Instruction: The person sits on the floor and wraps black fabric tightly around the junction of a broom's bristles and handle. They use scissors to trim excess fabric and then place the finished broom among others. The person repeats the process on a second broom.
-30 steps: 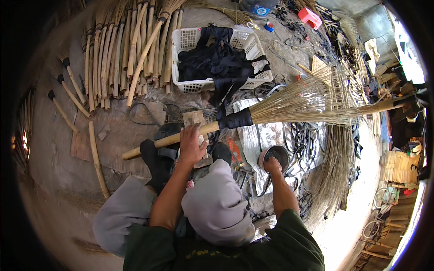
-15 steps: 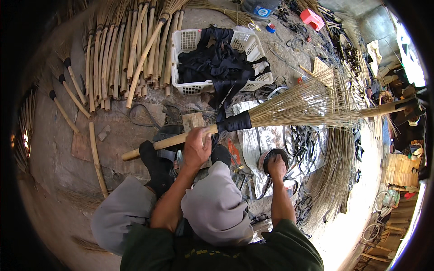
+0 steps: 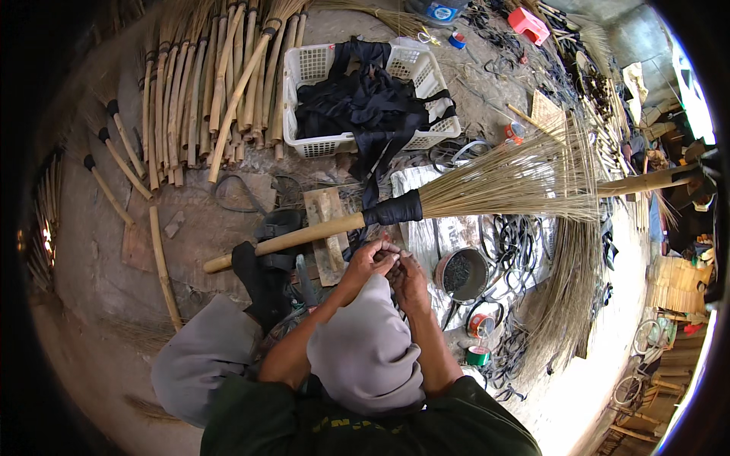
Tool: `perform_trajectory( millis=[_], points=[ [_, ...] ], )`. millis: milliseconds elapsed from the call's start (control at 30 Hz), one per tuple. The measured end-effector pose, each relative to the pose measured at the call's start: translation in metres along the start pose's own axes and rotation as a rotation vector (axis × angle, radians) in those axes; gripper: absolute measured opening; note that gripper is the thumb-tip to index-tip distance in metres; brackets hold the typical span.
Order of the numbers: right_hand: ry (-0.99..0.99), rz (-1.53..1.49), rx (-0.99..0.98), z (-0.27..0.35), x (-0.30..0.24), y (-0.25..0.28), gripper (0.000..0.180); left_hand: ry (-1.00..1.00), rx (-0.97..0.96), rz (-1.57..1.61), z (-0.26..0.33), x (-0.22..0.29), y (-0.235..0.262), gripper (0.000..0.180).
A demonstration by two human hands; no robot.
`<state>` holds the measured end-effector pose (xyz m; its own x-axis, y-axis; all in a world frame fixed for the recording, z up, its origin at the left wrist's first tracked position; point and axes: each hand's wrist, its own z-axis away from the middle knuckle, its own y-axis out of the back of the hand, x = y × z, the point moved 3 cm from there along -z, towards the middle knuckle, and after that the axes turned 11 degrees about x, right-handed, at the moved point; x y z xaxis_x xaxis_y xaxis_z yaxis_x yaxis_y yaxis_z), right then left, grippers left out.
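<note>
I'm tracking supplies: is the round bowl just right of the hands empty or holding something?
Holding something: the round bowl shows small dark bits inside its open top. How deep they lie, I cannot tell.

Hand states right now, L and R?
Left hand: fingers curled; can't tell whether it holds anything.
Right hand: fingers bent, close by the left's; any small item in its grip can't be made out.

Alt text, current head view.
A bare left hand and right hand meet just beyond one knee; whether they hold anything is unclear. A broom stretches across past them, with a bowl of dark bits to their right and a white basket of black strips farther off.
</note>
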<state>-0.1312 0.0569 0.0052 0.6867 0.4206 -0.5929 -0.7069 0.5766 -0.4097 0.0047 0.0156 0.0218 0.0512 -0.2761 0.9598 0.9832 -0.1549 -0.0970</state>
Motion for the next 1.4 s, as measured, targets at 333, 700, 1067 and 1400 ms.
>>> perform_trajectory(
  millis=[333, 700, 1067, 1400],
  points=[
    [0.179, 0.49, 0.078, 0.003, -0.021, 0.011, 0.022, -0.357, -0.054, -0.229, -0.01, -0.013, 0.002, 0.029],
    [0.159, 1.052, 0.148, 0.004, 0.017, 0.073, 0.047, -0.322, -0.008, -0.283, -0.019, -0.002, 0.02, 0.02],
    [0.277, 1.681, 0.52, 0.024, 0.101, 0.19, 0.056, -0.244, 0.396, -0.293, -0.095, 0.004, 0.072, 0.013],
    [0.041, 1.634, 0.621, 0.037, 0.089, 0.187, 0.064, -0.298, 0.628, -0.52, -0.097, 0.011, 0.054, 0.017]
  ],
)
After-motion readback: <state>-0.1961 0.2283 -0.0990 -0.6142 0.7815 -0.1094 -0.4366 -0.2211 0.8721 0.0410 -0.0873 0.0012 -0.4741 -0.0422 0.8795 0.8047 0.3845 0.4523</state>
